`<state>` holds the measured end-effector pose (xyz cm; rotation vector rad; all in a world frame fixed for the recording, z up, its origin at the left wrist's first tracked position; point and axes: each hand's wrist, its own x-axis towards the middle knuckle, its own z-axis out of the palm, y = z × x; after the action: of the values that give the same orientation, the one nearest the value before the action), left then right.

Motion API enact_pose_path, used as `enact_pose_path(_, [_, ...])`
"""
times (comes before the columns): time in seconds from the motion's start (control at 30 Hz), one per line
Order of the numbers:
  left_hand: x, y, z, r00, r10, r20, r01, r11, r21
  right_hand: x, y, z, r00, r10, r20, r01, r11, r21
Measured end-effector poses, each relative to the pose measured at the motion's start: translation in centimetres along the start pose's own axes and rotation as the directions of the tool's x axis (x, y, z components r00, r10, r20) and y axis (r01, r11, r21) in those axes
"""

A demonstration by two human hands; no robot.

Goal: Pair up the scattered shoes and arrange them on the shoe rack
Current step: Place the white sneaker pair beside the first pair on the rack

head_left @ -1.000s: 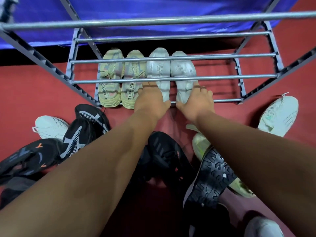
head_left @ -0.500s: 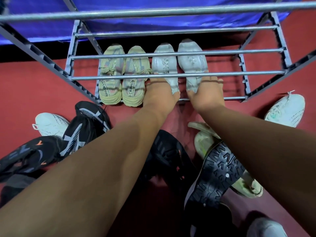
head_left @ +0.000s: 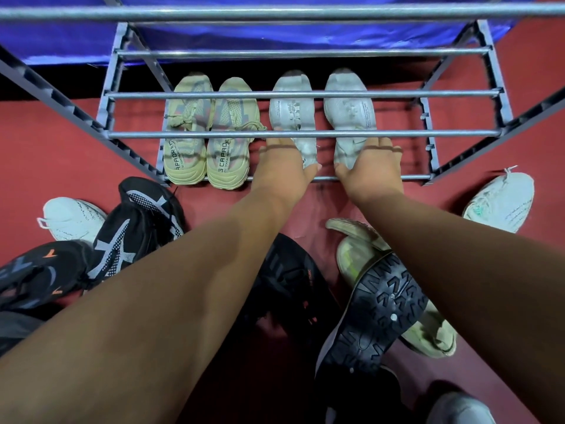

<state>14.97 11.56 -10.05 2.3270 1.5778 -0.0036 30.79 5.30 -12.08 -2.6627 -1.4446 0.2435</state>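
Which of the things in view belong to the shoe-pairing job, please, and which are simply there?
Part of the job:
- shoe rack
- yellow-green pair, on the bottom shelf
- white pair under the left hand and right hand
- loose shoes on the floor: white shoe, black shoes, upturned black sole

Just there:
- blue cloth
- red floor

I see the white pair (head_left: 321, 117) and tan pair (head_left: 211, 133) toes-in on the rack's (head_left: 299, 134) bottom tier, other shoes (head_left: 137, 228) scattered on the floor.
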Motion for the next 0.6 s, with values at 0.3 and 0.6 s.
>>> enact_pose_path(0.3, [-0.3, -0.2, 0.4, 0.999, -0.035, 0.013, 0.035, 0.998, -0.044, -0.6, 0.2, -0.3, 1.000, 0.010, 0.028, -0.011, 0.999, 0.037])
enact_pose_path(0.6, [-0.5, -1.1, 0.7, 0.997, -0.046, -0.060, 0.048, 0.998, 0.036, -0.8, -0.7, -0.4, 0.998, 0.037, 0.052, -0.043, 0.992, 0.119])
